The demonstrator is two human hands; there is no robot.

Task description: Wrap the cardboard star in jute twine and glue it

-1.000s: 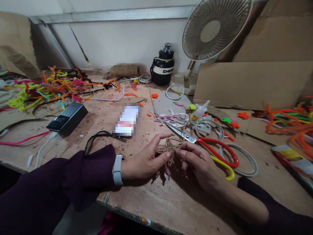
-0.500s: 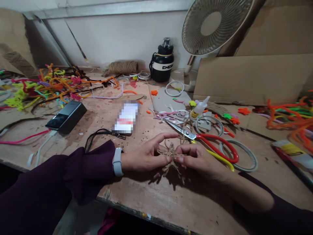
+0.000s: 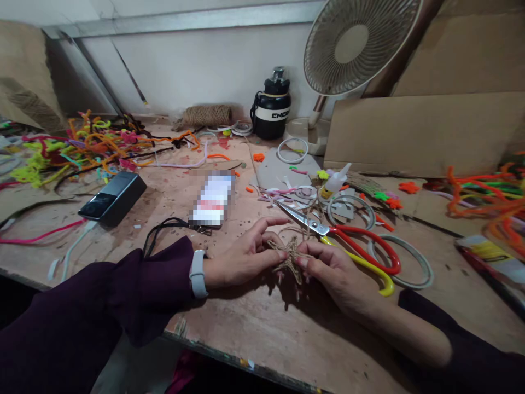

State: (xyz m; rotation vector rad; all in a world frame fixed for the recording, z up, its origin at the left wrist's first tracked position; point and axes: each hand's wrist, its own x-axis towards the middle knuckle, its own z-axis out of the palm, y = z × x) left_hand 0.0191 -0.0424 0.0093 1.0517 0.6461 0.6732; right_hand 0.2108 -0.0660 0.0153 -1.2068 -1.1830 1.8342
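A star shape of brown jute twine (image 3: pixel 292 256) is held above the table between both hands. My left hand (image 3: pixel 248 254) pinches its left side with the thumb, the index finger arched above it. Its right side is pinched between thumb and finger of my right hand (image 3: pixel 334 268). A strand of twine runs up from the star toward the scissors. These scissors (image 3: pixel 365 249), with one red and one yellow handle, lie just beyond my right hand, blades pointing to the upper left. The fingers under the star are mostly hidden.
A phone (image 3: pixel 213 200) and a dark power bank (image 3: pixel 112 197) lie to the left. Rings of tape (image 3: pixel 422 268), a glue bottle (image 3: pixel 336 180) and scraps are at the right. Behind stand a black bottle (image 3: pixel 271 109), a twine roll (image 3: pixel 207 115) and a fan (image 3: pixel 315 131). Coloured pipe cleaners (image 3: pixel 98 142) heap at far left.
The twine star has turned and tilted a little between my fingers. My left index finger has drawn back slightly, and both hands keep their pinch.
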